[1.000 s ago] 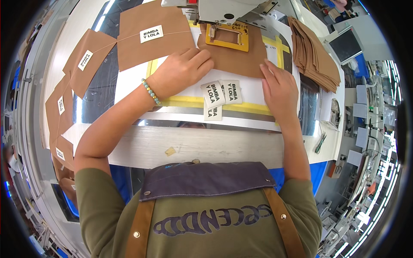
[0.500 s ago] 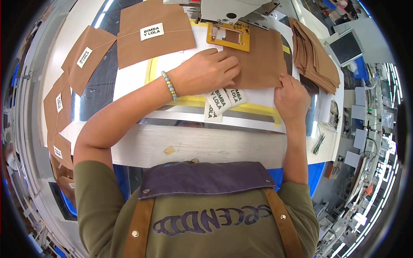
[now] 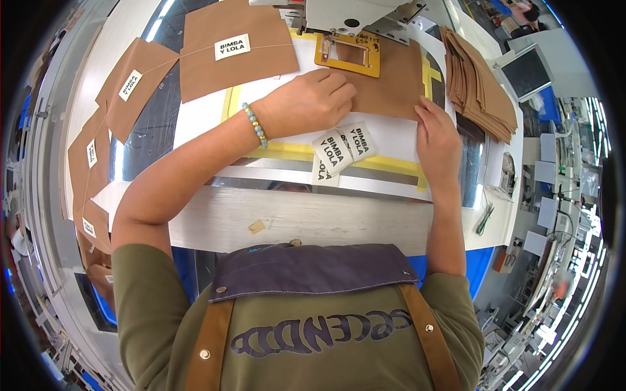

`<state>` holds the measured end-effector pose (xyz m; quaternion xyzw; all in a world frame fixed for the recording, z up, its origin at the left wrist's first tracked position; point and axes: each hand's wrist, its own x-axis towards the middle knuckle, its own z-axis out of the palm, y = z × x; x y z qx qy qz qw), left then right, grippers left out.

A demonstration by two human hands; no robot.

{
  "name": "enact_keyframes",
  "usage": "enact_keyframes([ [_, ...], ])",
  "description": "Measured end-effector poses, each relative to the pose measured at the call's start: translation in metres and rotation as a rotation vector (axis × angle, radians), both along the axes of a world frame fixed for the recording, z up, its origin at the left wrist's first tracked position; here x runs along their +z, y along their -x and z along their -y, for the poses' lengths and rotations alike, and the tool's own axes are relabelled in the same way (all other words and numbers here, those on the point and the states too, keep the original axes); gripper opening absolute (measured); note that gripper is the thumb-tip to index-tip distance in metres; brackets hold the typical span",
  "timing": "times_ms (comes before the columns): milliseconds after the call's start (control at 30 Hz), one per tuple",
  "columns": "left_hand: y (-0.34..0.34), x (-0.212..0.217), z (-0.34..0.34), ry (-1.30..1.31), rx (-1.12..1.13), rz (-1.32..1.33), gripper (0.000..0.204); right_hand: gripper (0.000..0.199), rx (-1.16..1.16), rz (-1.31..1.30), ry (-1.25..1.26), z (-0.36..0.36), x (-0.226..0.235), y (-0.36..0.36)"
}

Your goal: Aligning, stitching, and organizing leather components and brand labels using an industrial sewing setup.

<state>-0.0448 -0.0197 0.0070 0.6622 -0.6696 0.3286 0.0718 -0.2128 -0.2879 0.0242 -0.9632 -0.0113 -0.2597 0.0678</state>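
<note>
Panel (image 3: pixel 394 88) lies back from table's (image 3: pixel 365 221) near edge, partly hidden by frame (image 3: pixel 345 68) and machine (image 3: pixel 358 10). Left hand (image 3: pixel 310 103): fingers curled, tips hidden, can't tell grip. Right hand (image 3: pixel 437 140): fingertips at panel's near right corner; can't tell if pinching.

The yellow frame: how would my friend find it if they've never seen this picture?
Find the big white sewing machine at the top of the picture. Just below it, on the brown piece at the right hand's fingertips, lies the yellow frame. Unlike the plain yellow tape nearby, it has a rectangular window and black writing.
</note>
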Motion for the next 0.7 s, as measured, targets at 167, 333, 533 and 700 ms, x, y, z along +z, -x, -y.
enact_keyframes([
  [167, -0.004, 0.005, -0.007, -0.052, 0.066, 0.016, 0.013, 0.022, 0.088, 0.043, 0.049, -0.001, 0.001, -0.009],
  [333, 0.009, 0.007, 0.005, 0.077, 0.002, 0.018, 0.013, 0.023, 0.018, 0.12, 0.139, 0.008, 0.016, -0.007],
  [533, 0.013, -0.005, 0.029, 0.054, -0.013, -0.112, 0.015, 0.025, -0.053, 0.05, 0.167, 0.016, -0.004, 0.013],
  [700, 0.004, -0.004, 0.033, 0.06, -0.021, -0.131, 0.014, 0.028, -0.024, -0.005, 0.201, 0.019, -0.011, 0.012],
])
